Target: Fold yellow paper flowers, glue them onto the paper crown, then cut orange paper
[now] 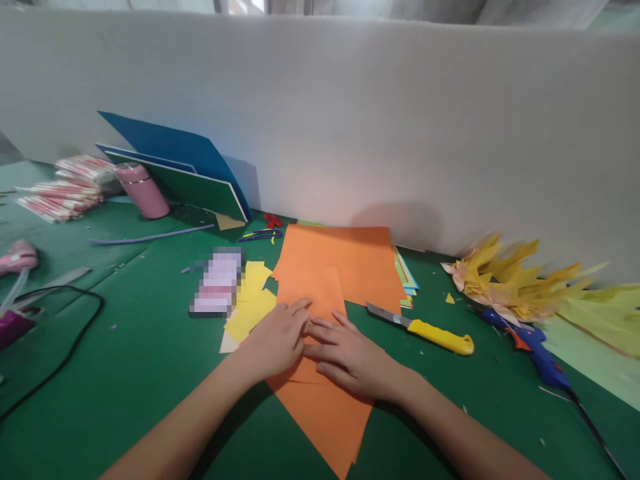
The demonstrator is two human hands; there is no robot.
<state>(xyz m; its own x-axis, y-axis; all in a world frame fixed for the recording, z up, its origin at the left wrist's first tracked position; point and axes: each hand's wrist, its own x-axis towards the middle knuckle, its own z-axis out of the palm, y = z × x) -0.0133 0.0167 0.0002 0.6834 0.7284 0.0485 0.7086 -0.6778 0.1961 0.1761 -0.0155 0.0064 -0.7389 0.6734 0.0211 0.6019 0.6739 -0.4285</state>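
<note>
Both my hands rest on an orange paper sheet point(320, 407) lying on the green table point(135, 373). My left hand point(275, 340) lies flat on the sheet's left edge, fingers stretched toward the middle. My right hand point(350, 357) also lies flat, fingers pointing left, its fingertips meeting those of the left hand. A larger orange sheet point(350, 257) lies just behind, over a stack of coloured paper. Yellow paper scraps point(253, 300) lie to the left of my left hand.
A yellow-handled utility knife point(425, 330) lies right of my hands. A blue glue gun point(537, 353) and yellow paper flowers point(515, 280) sit at the right. Blue and green boards point(185, 167), a pink bottle point(143, 190), packets point(65, 187) and a black cable point(65, 347) are at the left. A white partition point(350, 120) backs the table.
</note>
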